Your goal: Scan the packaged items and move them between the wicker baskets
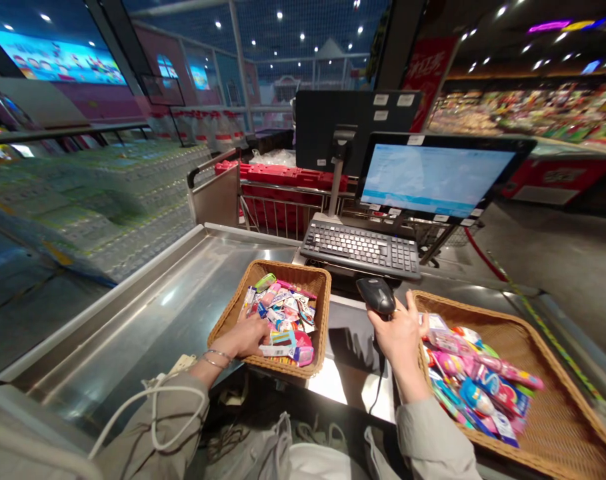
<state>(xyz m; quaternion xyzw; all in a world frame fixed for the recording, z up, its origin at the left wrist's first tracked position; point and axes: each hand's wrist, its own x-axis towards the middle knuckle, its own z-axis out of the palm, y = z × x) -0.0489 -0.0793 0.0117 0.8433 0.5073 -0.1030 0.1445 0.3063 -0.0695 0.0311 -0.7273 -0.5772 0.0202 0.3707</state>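
My left hand (250,335), with bangles at the wrist, reaches into a small wicker basket (325,300) of mixed small goods. Its fingers are closed at the edge of a flat striped packet (279,347) with a barcode; the fingertips are partly hidden. My right hand (399,331) is wrapped round a black handheld barcode scanner (377,295), its head tilted up towards the keyboard and its cord hanging below. Just right of that hand stands a larger wicker basket (557,400), with a pile of pink and blue packaged goods (477,377) in its left part.
Both baskets stand on a metal checkout counter (157,320). Behind them are a black keyboard (361,248), a lit monitor (435,177) and a second screen seen from behind (355,127). A white cable (155,407) loops over my left sleeve. A cart (277,207) stands beyond the counter.
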